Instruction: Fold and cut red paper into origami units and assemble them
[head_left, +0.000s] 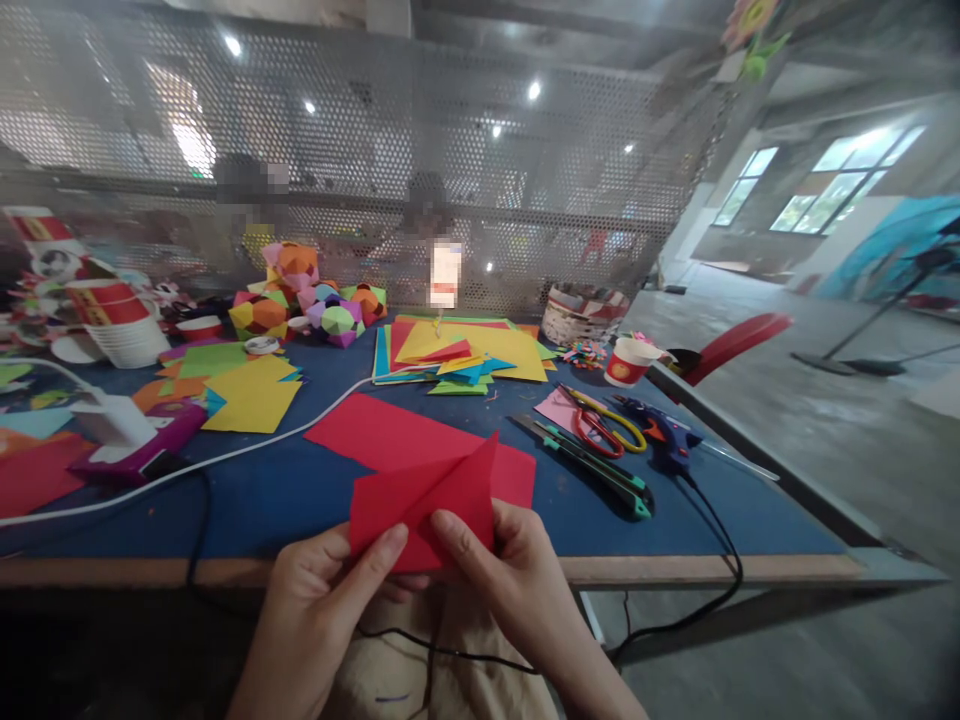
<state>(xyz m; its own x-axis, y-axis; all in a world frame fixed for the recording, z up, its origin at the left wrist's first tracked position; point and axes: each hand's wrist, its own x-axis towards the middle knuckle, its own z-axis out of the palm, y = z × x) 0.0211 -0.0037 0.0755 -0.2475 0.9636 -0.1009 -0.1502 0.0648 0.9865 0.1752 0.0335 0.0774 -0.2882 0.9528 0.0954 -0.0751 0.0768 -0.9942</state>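
One folded red paper (442, 500), low in the middle of the view, up in front of the near edge of a blue-topped table (262, 515); a diagonal flap across it, with a sharp point toward the upper right. Just behind, flat on the table and partly hidden, one larger red sheet (405, 435). Farther back, one stack of coloured sheets (521, 355), a large yellow one near the top, too close-packed to count, with smaller folded pieces (476, 372) on it. To the right, one black-and-green utility knife (600, 472), one blue glue gun (679, 452), and red and yellow handles (615, 453) between them, from one tool or two, cannot tell. Beyond these, one red-and-white paper cup (630, 362) and one round basket (577, 318). At the left, one white plug (120, 418) on one purple block (169, 432), and at least four multicoloured paper balls (337, 325), exact number lost in overlap.

Two grips, both bare hands, both clamped on the folded red paper. Left grip (322, 590) closed at the lower left: thumb on the front face, fingers behind and below. Right grip (502, 560) closed at the lower right: thumb on the front, fingers curled behind. Thumb tips near each other, a strip of red between.
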